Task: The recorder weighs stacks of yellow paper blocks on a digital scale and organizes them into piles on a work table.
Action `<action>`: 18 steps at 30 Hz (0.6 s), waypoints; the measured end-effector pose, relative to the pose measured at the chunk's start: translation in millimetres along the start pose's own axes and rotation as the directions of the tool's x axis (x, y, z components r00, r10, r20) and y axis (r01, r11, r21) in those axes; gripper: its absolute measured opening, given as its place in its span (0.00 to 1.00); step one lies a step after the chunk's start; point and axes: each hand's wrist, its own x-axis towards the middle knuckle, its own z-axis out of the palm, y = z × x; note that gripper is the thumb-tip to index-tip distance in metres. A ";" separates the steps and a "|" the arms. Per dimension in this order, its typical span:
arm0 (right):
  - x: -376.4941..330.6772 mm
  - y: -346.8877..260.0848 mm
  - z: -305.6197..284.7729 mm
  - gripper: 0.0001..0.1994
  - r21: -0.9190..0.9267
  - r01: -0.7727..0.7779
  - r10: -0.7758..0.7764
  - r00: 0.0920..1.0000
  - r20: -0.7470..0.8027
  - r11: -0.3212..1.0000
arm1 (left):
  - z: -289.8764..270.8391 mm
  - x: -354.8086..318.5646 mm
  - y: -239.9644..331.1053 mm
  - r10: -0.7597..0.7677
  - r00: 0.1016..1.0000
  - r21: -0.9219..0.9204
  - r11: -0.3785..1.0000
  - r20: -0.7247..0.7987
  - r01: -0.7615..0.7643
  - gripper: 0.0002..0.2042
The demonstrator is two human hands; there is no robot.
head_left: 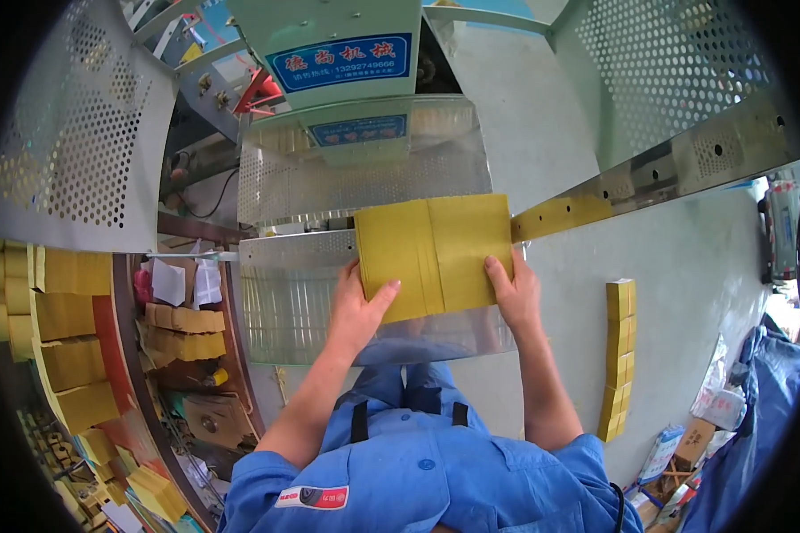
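Between my two hands is a thick stack of yellow paper sheets (431,253), held over a shiny metal machine table (293,293). My left hand (364,298) grips its left side, the thumb lying on top and the fingers going underneath. On the right side my right hand (514,289) clasps the stack the same way, thumb on the top face. A crease or seam runs down the stack's middle. Behind it a clear, reflective cover plate (364,178) slopes up toward the green machine housing (329,22).
Perforated metal guards (80,133) stand at the far left and right, with a metal bar (649,173) reaching to the stack's right edge. Yellow paper stacks (80,351) fill a left rack. A row of yellow bundles (620,355) lies on the right floor near a blue tarp (764,409).
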 end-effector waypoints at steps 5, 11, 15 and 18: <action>-10.2 -0.2 -3.2 0.24 0.053 0.029 -0.025 0.997 -0.076 0.998 | 16.5 3.1 -25.3 -0.089 0.995 -0.304 0.948 0.040 0.097 0.22; -23.9 4.4 -4.8 0.27 0.013 0.142 -0.139 0.978 -0.156 0.990 | 33.6 9.4 -19.5 -0.069 0.997 -0.295 0.952 0.036 0.076 0.24; -27.7 3.6 -9.8 0.26 -0.073 0.186 -0.197 0.963 -0.184 0.980 | 23.2 9.4 -9.8 -0.013 1.000 -0.194 0.981 0.023 0.017 0.25; -36.0 -17.5 -17.3 0.24 -0.170 0.316 -0.350 0.906 -0.237 0.933 | 15.9 7.1 -11.0 -0.085 0.996 -0.257 0.962 0.028 0.089 0.26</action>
